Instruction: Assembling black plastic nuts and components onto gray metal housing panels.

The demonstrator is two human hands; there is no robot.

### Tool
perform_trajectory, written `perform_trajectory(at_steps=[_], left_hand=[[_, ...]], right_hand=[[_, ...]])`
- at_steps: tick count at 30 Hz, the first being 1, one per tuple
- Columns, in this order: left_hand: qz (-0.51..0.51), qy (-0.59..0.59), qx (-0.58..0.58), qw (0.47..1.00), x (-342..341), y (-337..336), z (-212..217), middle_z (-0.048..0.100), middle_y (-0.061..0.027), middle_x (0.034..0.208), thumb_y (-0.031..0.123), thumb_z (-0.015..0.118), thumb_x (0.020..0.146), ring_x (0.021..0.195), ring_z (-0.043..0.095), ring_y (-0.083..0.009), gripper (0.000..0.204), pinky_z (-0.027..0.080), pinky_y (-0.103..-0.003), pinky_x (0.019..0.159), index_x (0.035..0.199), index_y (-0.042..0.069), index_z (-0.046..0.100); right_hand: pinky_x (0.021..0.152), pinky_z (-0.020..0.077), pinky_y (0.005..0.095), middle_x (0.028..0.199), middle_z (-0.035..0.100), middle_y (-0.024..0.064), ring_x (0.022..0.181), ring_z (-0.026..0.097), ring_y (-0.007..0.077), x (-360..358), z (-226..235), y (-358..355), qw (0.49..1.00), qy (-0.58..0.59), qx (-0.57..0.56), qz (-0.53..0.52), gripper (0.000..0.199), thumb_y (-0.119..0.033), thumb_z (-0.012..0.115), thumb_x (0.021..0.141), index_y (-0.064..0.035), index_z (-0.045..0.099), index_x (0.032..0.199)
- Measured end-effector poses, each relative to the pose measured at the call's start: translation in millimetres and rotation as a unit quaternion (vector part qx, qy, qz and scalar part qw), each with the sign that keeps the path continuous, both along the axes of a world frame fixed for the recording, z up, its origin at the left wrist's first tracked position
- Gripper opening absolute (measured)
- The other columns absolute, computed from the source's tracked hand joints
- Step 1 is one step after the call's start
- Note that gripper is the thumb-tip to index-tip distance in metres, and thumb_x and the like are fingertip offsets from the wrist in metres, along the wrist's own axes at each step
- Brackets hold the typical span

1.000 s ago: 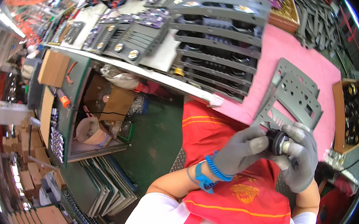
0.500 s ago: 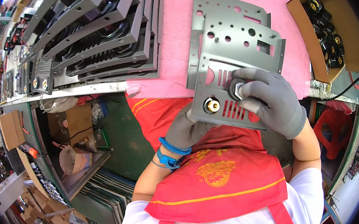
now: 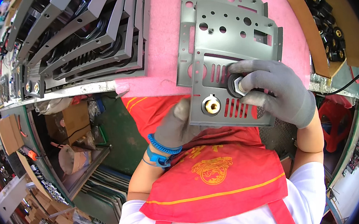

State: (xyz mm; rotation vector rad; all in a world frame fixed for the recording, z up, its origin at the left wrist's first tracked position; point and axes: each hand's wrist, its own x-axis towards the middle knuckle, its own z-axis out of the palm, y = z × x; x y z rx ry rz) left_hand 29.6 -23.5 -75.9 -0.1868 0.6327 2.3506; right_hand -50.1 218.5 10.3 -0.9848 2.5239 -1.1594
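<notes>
Two grey sheet-metal panels overlap in front of me, a lower one (image 3: 186,7) partly under an upper one (image 3: 229,46). The upper panel has slots and holes, and its near end juts past the table edge. A brass-ended fitting (image 3: 212,106) shows through its round notched hole. My right hand (image 3: 274,90), gloved in grey, pinches a black ring (image 3: 231,85) with a silver hex nut (image 3: 239,86) just above the slots. My left hand (image 3: 174,123), also gloved, is at the panel's near left corner; its thumb is beside the edge, while its curled fingers are hidden beneath.
A stack of grey metal housings (image 3: 82,48) stands left on the pink-covered table (image 3: 159,36). An open cardboard box (image 3: 311,43) holds several black fittings with brass ends (image 3: 329,24) at the right. A red plastic stool (image 3: 333,118) is below the table's right side.
The panels have shifted slightly left and up in view. The nut and ring tilt more toward me, and the brass end shows more openly in its hole. My left thumb is now more visible.
</notes>
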Motion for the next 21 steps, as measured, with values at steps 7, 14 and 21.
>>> perform_trajectory(at_steps=[7, 14, 21], left_hand=[[-0.09, 0.051, -0.058, 0.993, -10, -5, 3, 0.052, -0.0201, 0.136, 0.057, 0.05, 0.094, 0.119, 0.057, -0.0323, 0.08, 0.053, -0.047, 0.093, 0.145, -0.002, 0.032], [-0.036, 0.013, -0.047, 0.998, -14, 2, 24, 0.051, -0.017, 0.137, 0.054, 0.062, 0.088, 0.124, 0.054, -0.0296, 0.084, 0.048, -0.044, 0.102, 0.144, -0.002, 0.033], [-0.014, 0.007, -0.007, 1.0, -17, 4, 28, 0.054, -0.0138, 0.131, 0.052, 0.057, 0.09, 0.121, 0.055, -0.023, 0.075, 0.043, -0.038, 0.104, 0.135, -0.006, 0.043]], right_hand=[[0.08, 0.0533, 0.0382, 0.112, 0.067, 0.016, 0.099, 0.066, 0.0361, -7, 3, 5, 0.997, -0.049, 0.03, 0.044, 0.024, -0.01, 0.077, 0.073, -0.0043, 0.062, 0.091], [0.084, 0.0487, 0.0385, 0.116, 0.064, 0.0055, 0.097, 0.062, 0.0274, -8, 13, -23, 0.992, 0.007, -0.024, 0.123, 0.026, -0.013, 0.074, 0.075, -0.0127, 0.063, 0.099], [0.09, 0.0448, 0.0449, 0.122, 0.061, 0.0124, 0.101, 0.059, 0.0327, -4, 20, -32, 0.983, 0.148, 0.032, 0.108, 0.033, -0.021, 0.075, 0.069, -0.0113, 0.065, 0.099]])
